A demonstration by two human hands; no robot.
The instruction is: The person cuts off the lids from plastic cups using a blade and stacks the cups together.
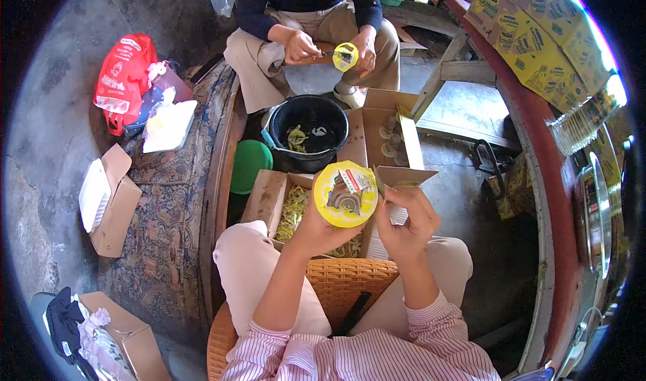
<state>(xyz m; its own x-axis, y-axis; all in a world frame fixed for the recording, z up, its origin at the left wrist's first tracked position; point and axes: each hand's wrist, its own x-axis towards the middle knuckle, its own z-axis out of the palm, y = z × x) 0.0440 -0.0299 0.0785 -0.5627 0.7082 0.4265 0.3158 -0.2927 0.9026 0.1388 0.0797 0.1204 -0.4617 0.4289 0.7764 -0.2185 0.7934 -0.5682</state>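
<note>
1 black bucket (316,163): dark liquid, yellow and white scraps. 1 cardboard box (261,205) by the knees: yellow strips (291,211) heaped along its left side. 2nd box (385,100): clear cups (389,127). Left hand (321,234) wraps 1 yellow-rimmed cup (346,194), top cut open, above 1st box's far right corner. Right hand (408,221) pinches thin piece (379,180), identity unclear, just beside cup's right rim.

Apparently "Lemon" on yellow cartons (530,39)
</note>
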